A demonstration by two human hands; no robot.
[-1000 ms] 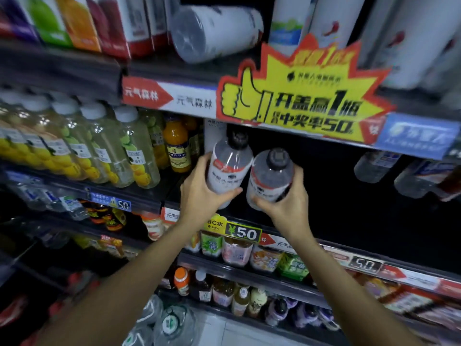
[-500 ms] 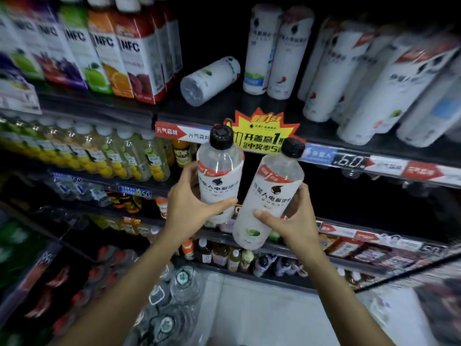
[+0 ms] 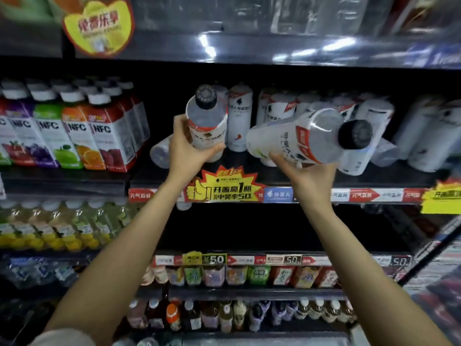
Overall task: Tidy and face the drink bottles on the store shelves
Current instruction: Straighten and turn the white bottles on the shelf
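My left hand grips one clear white-labelled plastic bottle upright; my right hand cradles another black-capped bottle sideways above it. I judge shelving comes next: stand both upright, labels outward.

We see 2 bottles raised before the shelf: the left hand holds the left bottle near upright, the right hand holds the right bottle tipped sideways, cap rightward. Standing bottles lie behind them, NFC cartons to the left, the promo sign just below between the wrists.
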